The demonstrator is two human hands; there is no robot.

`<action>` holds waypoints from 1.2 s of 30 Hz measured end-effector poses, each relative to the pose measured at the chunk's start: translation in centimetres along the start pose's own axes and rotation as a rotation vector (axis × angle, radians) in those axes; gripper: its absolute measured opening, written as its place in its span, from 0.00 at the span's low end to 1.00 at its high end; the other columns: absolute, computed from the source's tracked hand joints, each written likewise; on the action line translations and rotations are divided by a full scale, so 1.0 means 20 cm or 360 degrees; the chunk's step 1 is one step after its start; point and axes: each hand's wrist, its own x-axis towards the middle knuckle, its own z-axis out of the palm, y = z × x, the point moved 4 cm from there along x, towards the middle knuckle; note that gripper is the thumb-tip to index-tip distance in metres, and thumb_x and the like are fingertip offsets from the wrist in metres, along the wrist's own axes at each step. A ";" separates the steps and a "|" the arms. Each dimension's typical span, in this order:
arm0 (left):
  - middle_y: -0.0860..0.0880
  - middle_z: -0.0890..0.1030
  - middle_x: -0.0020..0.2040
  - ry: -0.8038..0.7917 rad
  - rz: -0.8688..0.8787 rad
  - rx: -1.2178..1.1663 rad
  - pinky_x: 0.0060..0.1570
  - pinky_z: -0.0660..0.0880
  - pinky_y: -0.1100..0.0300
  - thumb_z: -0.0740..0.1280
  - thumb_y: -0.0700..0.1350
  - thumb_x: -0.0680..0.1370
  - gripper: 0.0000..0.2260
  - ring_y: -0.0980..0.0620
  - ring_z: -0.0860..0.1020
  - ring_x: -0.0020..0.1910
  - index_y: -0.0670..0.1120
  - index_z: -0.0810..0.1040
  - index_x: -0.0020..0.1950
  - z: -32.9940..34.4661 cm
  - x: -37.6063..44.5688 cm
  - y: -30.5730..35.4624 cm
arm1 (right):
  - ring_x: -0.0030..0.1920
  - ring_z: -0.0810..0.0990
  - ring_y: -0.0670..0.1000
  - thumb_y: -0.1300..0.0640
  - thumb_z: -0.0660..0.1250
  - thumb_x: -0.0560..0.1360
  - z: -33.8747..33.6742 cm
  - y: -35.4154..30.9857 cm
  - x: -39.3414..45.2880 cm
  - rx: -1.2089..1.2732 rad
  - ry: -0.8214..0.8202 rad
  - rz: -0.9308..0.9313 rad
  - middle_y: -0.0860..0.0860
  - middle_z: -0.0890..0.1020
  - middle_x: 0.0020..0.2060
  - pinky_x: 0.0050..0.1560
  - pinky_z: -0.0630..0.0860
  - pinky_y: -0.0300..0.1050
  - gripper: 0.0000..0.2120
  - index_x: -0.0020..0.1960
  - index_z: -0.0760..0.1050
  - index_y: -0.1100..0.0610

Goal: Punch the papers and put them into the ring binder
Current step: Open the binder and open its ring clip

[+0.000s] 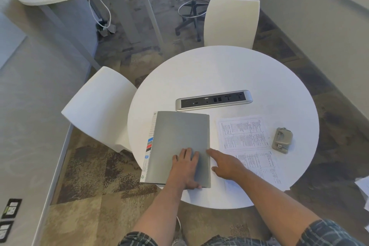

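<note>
Stiff, light ring binder (pixel 179 138): left hand (pixel 185 168) spread flat on it, right hand (pixel 225 164) open-fingered at its three-o'clock edge, the likely lifting point

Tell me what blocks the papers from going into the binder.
The binder is shut: its grey cover lies over the rings, with the left hand flat on it. The papers lie beside it, seemingly unpunched; the punch sits beyond them. Right hand touches the cover's edge.
</note>
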 end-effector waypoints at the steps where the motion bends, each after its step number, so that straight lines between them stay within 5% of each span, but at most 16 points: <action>1: 0.44 0.53 0.81 -0.0010 0.0021 0.0005 0.77 0.56 0.38 0.78 0.65 0.65 0.53 0.39 0.52 0.80 0.51 0.52 0.80 0.00 0.00 0.01 | 0.75 0.70 0.54 0.54 0.64 0.82 0.01 0.01 -0.01 -0.0013 -0.0026 0.0003 0.42 0.58 0.82 0.72 0.70 0.51 0.34 0.83 0.53 0.47; 4: 0.43 0.49 0.82 -0.0048 0.0075 0.0049 0.78 0.53 0.35 0.80 0.61 0.65 0.56 0.38 0.47 0.82 0.50 0.48 0.81 0.00 -0.01 0.02 | 0.68 0.77 0.57 0.55 0.64 0.81 0.00 0.01 -0.01 -0.0038 -0.0049 0.0062 0.49 0.70 0.77 0.67 0.75 0.52 0.37 0.83 0.47 0.44; 6: 0.43 0.47 0.82 -0.0066 0.0088 0.0047 0.77 0.52 0.33 0.79 0.57 0.68 0.54 0.37 0.45 0.82 0.51 0.46 0.82 0.00 -0.02 0.02 | 0.52 0.84 0.56 0.54 0.64 0.81 0.00 0.02 -0.01 -0.0053 -0.0035 0.0111 0.55 0.83 0.60 0.55 0.80 0.51 0.42 0.82 0.38 0.42; 8: 0.44 0.46 0.82 -0.0061 0.0098 0.0021 0.77 0.52 0.32 0.75 0.55 0.71 0.49 0.36 0.44 0.82 0.52 0.46 0.81 0.00 -0.03 0.03 | 0.37 0.80 0.54 0.54 0.64 0.80 0.02 0.05 -0.01 -0.0080 -0.0038 0.0139 0.56 0.82 0.41 0.43 0.80 0.49 0.46 0.81 0.30 0.41; 11: 0.45 0.45 0.83 -0.0061 0.0132 -0.0049 0.77 0.50 0.31 0.67 0.53 0.75 0.42 0.37 0.43 0.82 0.51 0.45 0.82 -0.02 -0.06 0.04 | 0.34 0.78 0.54 0.54 0.62 0.81 0.01 0.06 0.00 -0.0188 -0.0027 0.0150 0.50 0.74 0.31 0.39 0.76 0.48 0.45 0.81 0.30 0.43; 13: 0.46 0.44 0.84 -0.0005 0.0159 -0.0124 0.76 0.51 0.31 0.63 0.53 0.76 0.40 0.37 0.44 0.83 0.52 0.44 0.83 -0.06 -0.09 0.05 | 0.37 0.81 0.55 0.55 0.61 0.81 0.01 0.04 0.00 -0.0253 -0.0001 0.0126 0.53 0.79 0.37 0.41 0.78 0.48 0.42 0.82 0.34 0.43; 15: 0.47 0.45 0.84 0.0124 0.0187 -0.0211 0.76 0.54 0.31 0.60 0.53 0.77 0.39 0.37 0.45 0.83 0.55 0.43 0.83 -0.11 -0.12 0.06 | 0.42 0.83 0.55 0.57 0.58 0.82 -0.01 0.02 0.00 -0.0382 0.0029 0.0071 0.54 0.82 0.60 0.45 0.79 0.49 0.39 0.83 0.38 0.44; 18: 0.48 0.48 0.84 0.0278 0.0203 -0.0326 0.75 0.62 0.35 0.59 0.51 0.77 0.36 0.38 0.49 0.83 0.59 0.44 0.82 -0.18 -0.15 0.08 | 0.52 0.85 0.58 0.54 0.55 0.84 -0.02 0.01 0.03 -0.0597 -0.0021 -0.0045 0.46 0.60 0.81 0.51 0.81 0.51 0.33 0.83 0.43 0.44; 23: 0.48 0.59 0.83 0.0585 0.0199 -0.0488 0.58 0.81 0.46 0.59 0.47 0.76 0.30 0.40 0.68 0.76 0.57 0.58 0.79 -0.26 -0.21 0.07 | 0.47 0.86 0.59 0.47 0.51 0.86 0.02 -0.01 0.08 -0.0883 -0.0048 -0.0153 0.51 0.52 0.83 0.44 0.82 0.48 0.23 0.80 0.56 0.39; 28: 0.52 0.70 0.77 0.1015 0.0113 -0.0685 0.41 0.83 0.52 0.60 0.44 0.77 0.25 0.47 0.81 0.59 0.55 0.67 0.74 -0.33 -0.31 -0.04 | 0.46 0.85 0.60 0.56 0.54 0.84 0.03 -0.03 0.05 -0.0931 -0.0072 -0.0138 0.50 0.45 0.83 0.43 0.80 0.49 0.26 0.82 0.58 0.46; 33: 0.56 0.80 0.64 0.1529 -0.0150 -0.1047 0.50 0.82 0.63 0.63 0.40 0.81 0.16 0.59 0.80 0.57 0.53 0.74 0.68 -0.44 -0.47 -0.18 | 0.51 0.85 0.59 0.61 0.57 0.80 0.02 -0.08 0.05 -0.0994 -0.0064 -0.0171 0.46 0.61 0.81 0.50 0.81 0.51 0.31 0.82 0.58 0.53; 36: 0.52 0.83 0.52 0.1760 -0.0401 -0.1269 0.44 0.80 0.66 0.60 0.45 0.82 0.12 0.55 0.82 0.44 0.50 0.77 0.64 -0.48 -0.56 -0.29 | 0.55 0.84 0.59 0.61 0.57 0.79 0.00 -0.13 0.04 -0.1011 -0.0036 -0.0139 0.52 0.75 0.73 0.52 0.79 0.51 0.30 0.81 0.58 0.57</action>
